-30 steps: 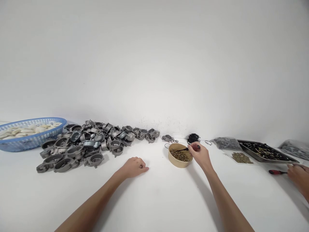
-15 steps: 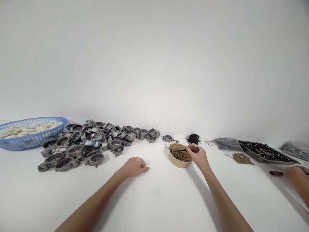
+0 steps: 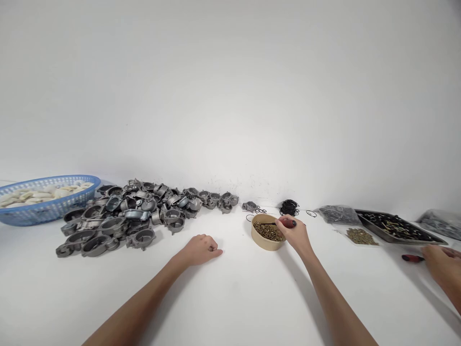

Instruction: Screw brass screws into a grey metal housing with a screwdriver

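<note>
My right hand is closed around the red and black handle of a screwdriver. The screwdriver's dark shaft reaches left into a round tan bowl, over a heap of small brass-coloured screws. My left hand rests on the white table left of the bowl, fingers curled under and thumb pointing right. Whatever may be inside those curled fingers is hidden. Behind the bowl lie a single grey metal housing and a few thin black rings.
Grey metal housings are piled at left, beside a blue basket of whitish parts. Rightward are a stack of black rings, brass-coloured pieces and a dark tray. Another person's hand is near a second screwdriver.
My right hand and the screwdriver have shifted very slightly left over the bowl. My left hand stays put. The other person's hand at far right has moved slightly and changed its pose.
</note>
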### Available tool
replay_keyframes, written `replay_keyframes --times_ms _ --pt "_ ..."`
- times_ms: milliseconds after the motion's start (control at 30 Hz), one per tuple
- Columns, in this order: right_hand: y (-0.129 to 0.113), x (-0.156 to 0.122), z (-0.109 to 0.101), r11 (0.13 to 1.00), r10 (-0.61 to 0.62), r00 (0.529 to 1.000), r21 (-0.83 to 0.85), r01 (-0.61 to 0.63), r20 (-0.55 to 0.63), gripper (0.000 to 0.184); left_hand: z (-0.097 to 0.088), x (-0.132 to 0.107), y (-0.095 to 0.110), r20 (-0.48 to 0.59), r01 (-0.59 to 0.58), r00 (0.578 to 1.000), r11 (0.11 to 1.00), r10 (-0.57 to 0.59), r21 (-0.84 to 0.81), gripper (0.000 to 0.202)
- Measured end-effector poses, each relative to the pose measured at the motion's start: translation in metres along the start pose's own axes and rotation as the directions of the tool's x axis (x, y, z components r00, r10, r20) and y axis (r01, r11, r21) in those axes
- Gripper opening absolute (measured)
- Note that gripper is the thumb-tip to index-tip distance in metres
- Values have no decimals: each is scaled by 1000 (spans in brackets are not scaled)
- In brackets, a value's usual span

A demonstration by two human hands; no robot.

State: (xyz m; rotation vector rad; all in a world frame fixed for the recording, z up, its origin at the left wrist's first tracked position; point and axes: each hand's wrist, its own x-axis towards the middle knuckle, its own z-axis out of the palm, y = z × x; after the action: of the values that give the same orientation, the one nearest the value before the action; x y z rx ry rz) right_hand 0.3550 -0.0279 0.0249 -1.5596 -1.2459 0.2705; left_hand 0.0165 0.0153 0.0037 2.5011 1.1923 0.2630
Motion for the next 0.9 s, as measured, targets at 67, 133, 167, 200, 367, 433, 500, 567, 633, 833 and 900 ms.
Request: replay_keyframes --times_ms 67,133,167,200,367,433,500,567,633,833,900 --pt "-1 0 0 1000 0 1000 -11 0 -7 21 0 0 -1 0 0 1000 1000 0 -2 47" --pt "0 0 0 1000 -11 1000 -20 11 -9 22 0 0 -1 0 -2 1000 1000 2 -3 47" --pt "0 0 0 1000 -16 1000 -24 16 -9 22 0 0 -1 1 -4 1000 1000 4 -4 47" --pt "0 0 0 999 -21 1000 -29 20 -10 23 0 0 -1 2 -6 1000 1000 6 -4 47" --pt "2 1 -1 995 -57 998 -89 55 -23 25 -1 0 0 3 -3 1000 1000 3 -3 47" --pt "1 1 -2 992 -68 997 -110 65 -29 25 -1 -1 0 4 -1 1000 1000 1 -3 47" --pt "0 1 -3 990 -75 997 -124 70 -35 25 -1 -1 1 5 1 1000 1000 -1 -1 48" --pt "-1 1 -4 988 -86 995 -134 79 -47 26 -1 0 1 5 4 1000 1000 -4 2 48" --pt "-1 1 -4 985 -104 993 -145 94 -61 27 -2 0 1 7 6 1000 1000 -6 2 49" --pt "-1 3 -7 982 -128 987 -153 112 -95 31 -1 0 0 6 6 1000 1000 -6 0 48" --pt "0 3 -8 985 -116 988 -142 101 -102 31 -1 0 0 5 7 1000 1000 -7 -1 47"
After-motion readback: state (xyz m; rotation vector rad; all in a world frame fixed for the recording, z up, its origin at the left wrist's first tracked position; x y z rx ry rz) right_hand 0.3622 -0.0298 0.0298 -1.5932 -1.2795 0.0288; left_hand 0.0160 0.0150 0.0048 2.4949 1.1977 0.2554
